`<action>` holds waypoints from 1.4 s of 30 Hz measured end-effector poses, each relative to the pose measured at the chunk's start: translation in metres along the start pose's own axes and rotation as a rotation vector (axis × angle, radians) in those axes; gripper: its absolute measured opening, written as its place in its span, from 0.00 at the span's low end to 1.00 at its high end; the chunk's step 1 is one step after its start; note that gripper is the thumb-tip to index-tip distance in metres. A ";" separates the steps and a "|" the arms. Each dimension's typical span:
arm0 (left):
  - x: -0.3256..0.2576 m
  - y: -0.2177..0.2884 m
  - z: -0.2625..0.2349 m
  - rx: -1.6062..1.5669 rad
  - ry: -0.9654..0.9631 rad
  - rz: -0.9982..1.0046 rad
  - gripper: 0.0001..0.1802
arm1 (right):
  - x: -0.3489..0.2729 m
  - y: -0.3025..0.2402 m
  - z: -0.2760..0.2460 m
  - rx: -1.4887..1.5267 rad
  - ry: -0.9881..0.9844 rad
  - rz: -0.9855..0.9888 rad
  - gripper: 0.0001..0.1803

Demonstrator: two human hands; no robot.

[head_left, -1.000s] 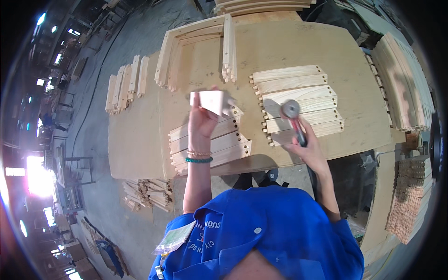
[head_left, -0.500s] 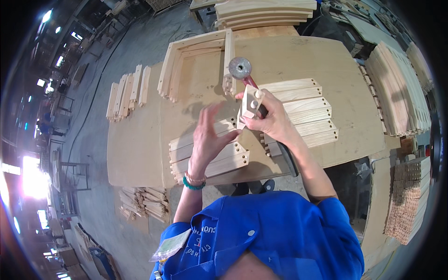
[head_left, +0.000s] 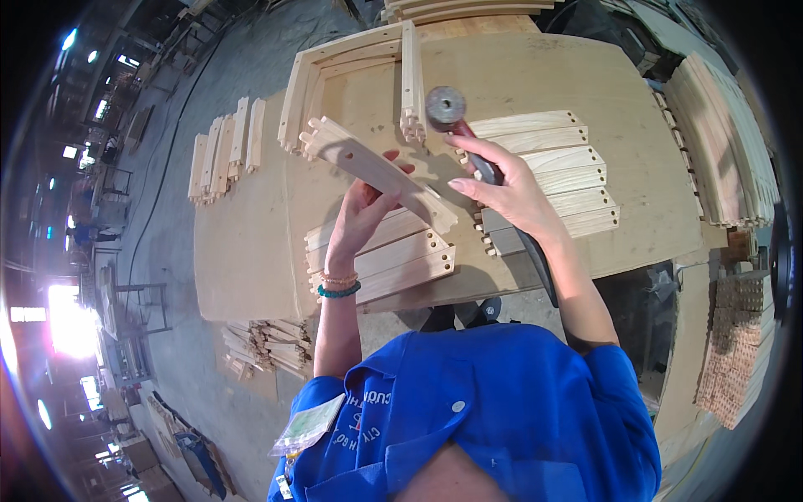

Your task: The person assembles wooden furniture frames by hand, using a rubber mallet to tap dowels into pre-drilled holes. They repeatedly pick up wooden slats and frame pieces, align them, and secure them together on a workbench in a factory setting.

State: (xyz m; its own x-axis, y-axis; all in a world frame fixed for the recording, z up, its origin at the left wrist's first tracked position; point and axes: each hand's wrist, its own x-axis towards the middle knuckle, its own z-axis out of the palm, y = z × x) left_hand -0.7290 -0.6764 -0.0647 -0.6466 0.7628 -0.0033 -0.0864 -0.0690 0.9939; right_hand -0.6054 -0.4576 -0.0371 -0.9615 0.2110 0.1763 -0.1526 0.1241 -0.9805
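My left hand (head_left: 364, 216) grips a pale wooden slat (head_left: 376, 171) near its middle; the slat has notched ends and slants from upper left to lower right above the workbench (head_left: 251, 251). My right hand (head_left: 506, 188) holds a hammer (head_left: 447, 109) with a round metal head and a red neck, its head pointing away from me beside the slat's upper part. Under my left wrist lies a stack of similar slats (head_left: 393, 255) with dowel holes. A second stack of slats (head_left: 552, 176) lies under and beyond my right hand.
An assembled wooden frame (head_left: 335, 67) and an upright bundle of slats (head_left: 410, 75) sit at the bench's far side. More slat piles lie on the floor at left (head_left: 222, 151), below the bench (head_left: 268, 347), and stacked at right (head_left: 723, 142).
The slat has been turned from a short end-on piece held up to a long diagonal across the bench. My right hand with the hammer moved up from the right stack toward the slat.
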 end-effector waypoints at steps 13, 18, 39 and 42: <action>0.007 -0.012 -0.009 0.142 0.196 0.067 0.24 | -0.032 0.031 -0.019 0.002 0.030 0.214 0.23; 0.012 -0.021 -0.034 0.365 0.385 0.081 0.22 | -0.052 0.027 -0.027 0.008 0.111 0.260 0.21; 0.024 -0.004 -0.010 0.897 0.274 -0.074 0.23 | -0.110 0.021 -0.074 -0.033 0.282 0.275 0.25; 0.032 -0.011 0.020 0.851 0.336 0.062 0.29 | -0.100 0.006 -0.076 -0.102 0.236 0.304 0.24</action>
State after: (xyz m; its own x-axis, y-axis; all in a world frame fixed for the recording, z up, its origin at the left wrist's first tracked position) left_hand -0.7342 -0.6384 -0.0732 -0.8296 0.5369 0.1530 0.4567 0.4949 0.7393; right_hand -0.4927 -0.4044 -0.0537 -0.8786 0.4681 -0.0939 0.1657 0.1145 -0.9795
